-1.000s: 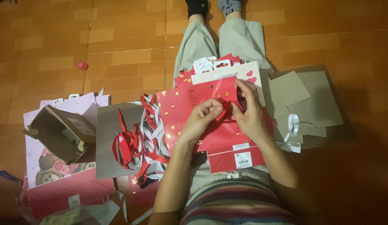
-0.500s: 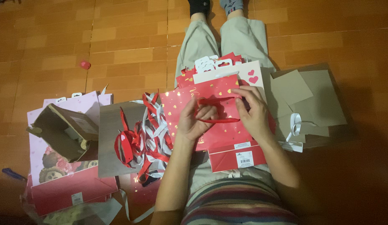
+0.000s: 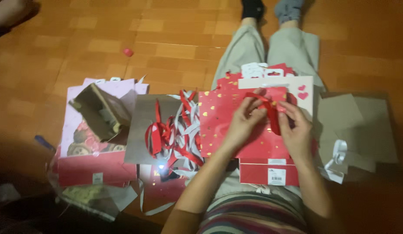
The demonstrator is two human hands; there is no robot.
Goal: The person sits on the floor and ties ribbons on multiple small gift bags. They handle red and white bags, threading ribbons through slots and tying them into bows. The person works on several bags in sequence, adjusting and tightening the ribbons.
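Centre right of frame: left hand (image 3: 244, 119) and right hand (image 3: 295, 128) each pinch, apparently, 1 red ribbon (image 3: 271, 108) over a red gift bag (image 3: 219, 125) lying on the lap; loose ribbons (image 3: 175, 134) heaped just left.

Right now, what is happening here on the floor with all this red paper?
A person sits on the tiled floor with a red gift bag lying flat across the lap. Both hands work a red ribbon over the bag: the left hand pinches it near the top, and the right hand holds the hanging part. A pile of red and white ribbons lies beside, next to a stack of more flat bags.
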